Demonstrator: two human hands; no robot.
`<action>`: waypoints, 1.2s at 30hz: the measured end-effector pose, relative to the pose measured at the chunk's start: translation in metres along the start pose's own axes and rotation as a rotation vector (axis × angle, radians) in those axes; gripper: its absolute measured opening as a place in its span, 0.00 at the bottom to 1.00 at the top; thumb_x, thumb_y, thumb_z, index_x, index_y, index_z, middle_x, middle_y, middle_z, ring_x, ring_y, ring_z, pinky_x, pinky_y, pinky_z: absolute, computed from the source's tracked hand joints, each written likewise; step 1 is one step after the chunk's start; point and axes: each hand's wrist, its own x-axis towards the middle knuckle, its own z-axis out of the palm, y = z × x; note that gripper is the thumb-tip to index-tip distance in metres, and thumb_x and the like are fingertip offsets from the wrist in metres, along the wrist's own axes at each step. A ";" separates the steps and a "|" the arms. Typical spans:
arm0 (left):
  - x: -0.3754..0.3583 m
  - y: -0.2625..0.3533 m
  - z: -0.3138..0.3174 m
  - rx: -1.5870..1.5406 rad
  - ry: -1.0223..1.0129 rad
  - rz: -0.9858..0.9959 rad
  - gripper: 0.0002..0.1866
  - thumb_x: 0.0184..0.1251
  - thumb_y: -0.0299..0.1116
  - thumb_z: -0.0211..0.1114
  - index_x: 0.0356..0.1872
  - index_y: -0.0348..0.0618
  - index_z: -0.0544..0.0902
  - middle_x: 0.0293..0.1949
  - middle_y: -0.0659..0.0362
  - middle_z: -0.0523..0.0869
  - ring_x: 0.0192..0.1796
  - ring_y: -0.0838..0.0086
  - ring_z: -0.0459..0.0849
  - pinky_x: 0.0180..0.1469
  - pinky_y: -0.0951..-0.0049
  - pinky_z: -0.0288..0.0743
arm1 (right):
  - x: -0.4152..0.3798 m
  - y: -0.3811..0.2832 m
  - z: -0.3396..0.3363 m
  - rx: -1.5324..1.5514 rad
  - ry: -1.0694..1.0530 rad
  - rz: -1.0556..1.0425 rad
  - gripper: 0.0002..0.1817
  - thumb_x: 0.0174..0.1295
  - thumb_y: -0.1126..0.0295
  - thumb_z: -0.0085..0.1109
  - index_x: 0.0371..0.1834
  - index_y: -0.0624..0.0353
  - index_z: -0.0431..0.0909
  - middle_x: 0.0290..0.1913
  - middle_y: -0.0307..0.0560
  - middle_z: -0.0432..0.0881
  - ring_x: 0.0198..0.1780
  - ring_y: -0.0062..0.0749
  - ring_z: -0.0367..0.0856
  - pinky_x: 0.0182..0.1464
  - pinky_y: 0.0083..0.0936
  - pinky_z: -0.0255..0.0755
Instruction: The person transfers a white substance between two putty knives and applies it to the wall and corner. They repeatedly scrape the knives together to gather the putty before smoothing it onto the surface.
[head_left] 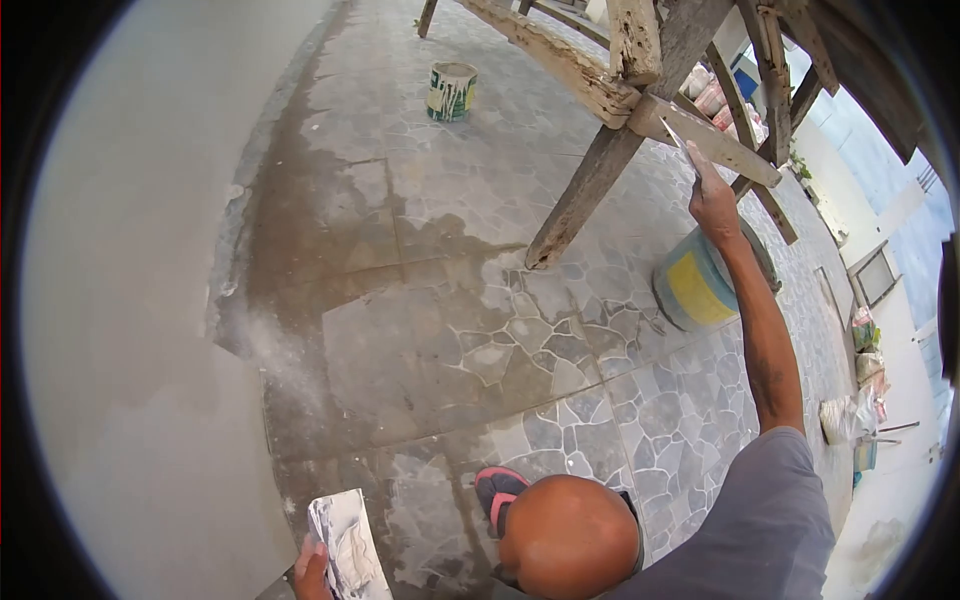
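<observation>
My right hand [714, 205], at the end of my outstretched arm, is closed around a thin flat tool [680, 140] beside the wooden trestle's beam. Down at the lower left, my left hand [311, 572] grips a flat board [350, 548] smeared with white paste. The board is near the foot of the grey wall [130, 300]. Below my right hand a blue bucket with a yellow patch [697, 285] stands on the floor.
A wooden trestle [590, 190] rises at the upper middle and right. A paint-streaked can [451, 92] stands on the stone-patterned floor [560, 345]. Sacks [845, 418] lie far right. My bare knee [570, 535] and sandalled foot [500, 492] show below.
</observation>
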 end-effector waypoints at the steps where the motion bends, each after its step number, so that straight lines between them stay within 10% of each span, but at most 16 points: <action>1: -0.004 0.007 0.009 -0.020 -0.041 -0.005 0.25 0.72 0.32 0.50 0.70 0.40 0.69 0.52 0.58 0.84 0.45 0.76 0.85 0.43 0.75 0.82 | -0.001 -0.004 -0.005 0.022 0.074 0.055 0.37 0.52 0.89 0.47 0.70 0.55 0.68 0.64 0.59 0.75 0.65 0.53 0.74 0.64 0.39 0.71; 10: -0.002 -0.010 -0.010 0.097 0.133 0.045 0.25 0.75 0.34 0.50 0.71 0.39 0.66 0.57 0.57 0.82 0.50 0.74 0.85 0.47 0.74 0.82 | 0.044 0.029 0.014 -0.460 -0.280 0.360 0.38 0.54 0.80 0.49 0.75 0.51 0.62 0.64 0.64 0.74 0.57 0.59 0.79 0.56 0.46 0.76; 18: -0.011 0.008 0.021 0.035 0.066 0.071 0.25 0.76 0.35 0.52 0.70 0.37 0.65 0.59 0.54 0.81 0.52 0.70 0.84 0.51 0.70 0.81 | 0.016 -0.005 -0.032 -0.509 -0.568 0.253 0.25 0.61 0.77 0.51 0.64 0.57 0.72 0.45 0.60 0.84 0.48 0.54 0.84 0.50 0.45 0.77; 27: -0.006 0.045 0.057 -0.120 0.069 0.113 0.28 0.78 0.36 0.53 0.71 0.32 0.59 0.57 0.53 0.79 0.55 0.72 0.81 0.57 0.70 0.78 | -0.025 -0.200 -0.023 1.360 -0.910 0.736 0.09 0.67 0.67 0.63 0.40 0.63 0.82 0.35 0.35 0.80 0.36 0.18 0.74 0.41 0.22 0.69; 32: 0.008 0.071 0.062 -0.063 -0.065 0.238 0.24 0.79 0.37 0.52 0.67 0.32 0.64 0.55 0.54 0.81 0.51 0.77 0.82 0.56 0.74 0.78 | -0.021 -0.310 -0.008 1.530 -1.138 0.524 0.12 0.68 0.66 0.61 0.41 0.67 0.82 0.34 0.35 0.80 0.34 0.21 0.74 0.39 0.23 0.68; 36: 0.025 0.068 0.043 -0.048 0.004 0.296 0.27 0.79 0.38 0.52 0.68 0.27 0.61 0.56 0.52 0.80 0.55 0.77 0.80 0.55 0.76 0.77 | -0.009 -0.378 -0.026 1.176 -1.010 -0.212 0.13 0.66 0.75 0.56 0.53 0.63 0.80 0.36 0.42 0.83 0.36 0.30 0.79 0.41 0.25 0.72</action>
